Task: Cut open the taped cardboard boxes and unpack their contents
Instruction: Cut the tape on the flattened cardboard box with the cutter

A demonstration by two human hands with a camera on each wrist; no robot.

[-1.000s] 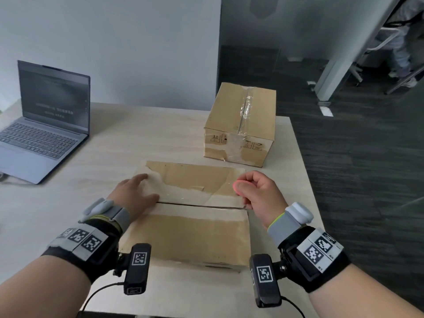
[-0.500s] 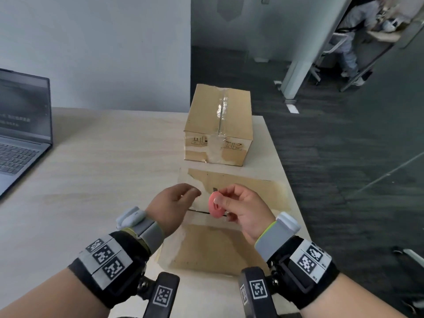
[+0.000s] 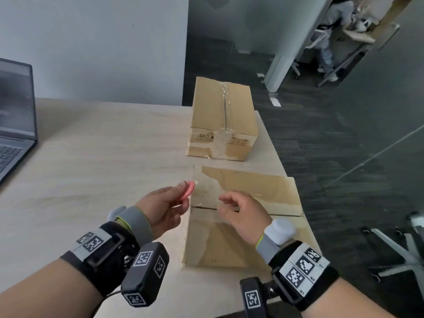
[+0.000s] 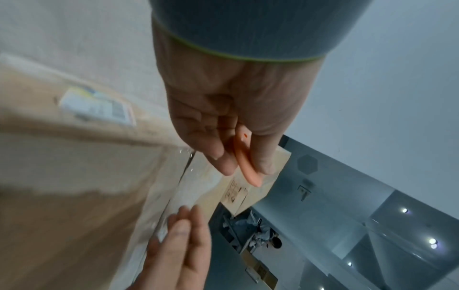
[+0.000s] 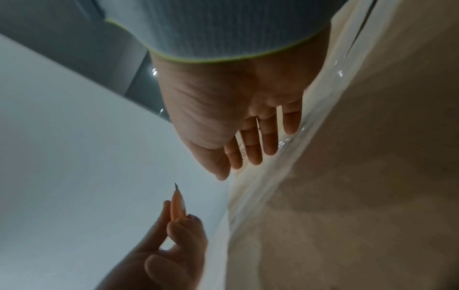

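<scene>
A small pink cutter (image 3: 186,192) with a short blade at its tip is pinched in my left hand (image 3: 168,204), held above the near box's left edge; the same cutter (image 4: 244,157) shows between thumb and fingers in the left wrist view, and its blade tip points up in the right wrist view (image 5: 177,204). The near cardboard box (image 3: 247,239) lies flat in front of me, its centre seam slit through the clear tape. My right hand (image 3: 238,208) hovers over that seam with relaxed fingers (image 5: 250,145), holding nothing. A second taped box (image 3: 223,121) stands behind it, sealed.
An open laptop (image 3: 13,115) sits at the table's left edge. The pale wooden table (image 3: 103,161) ends just right of the boxes, with dark carpet beyond. A chair base (image 3: 399,251) stands at the right. A person sits far back at a desk (image 3: 330,40).
The pink cutter has passed from my right hand to my left hand. My right hand has let go and opened over the box seam. The head view has shifted right.
</scene>
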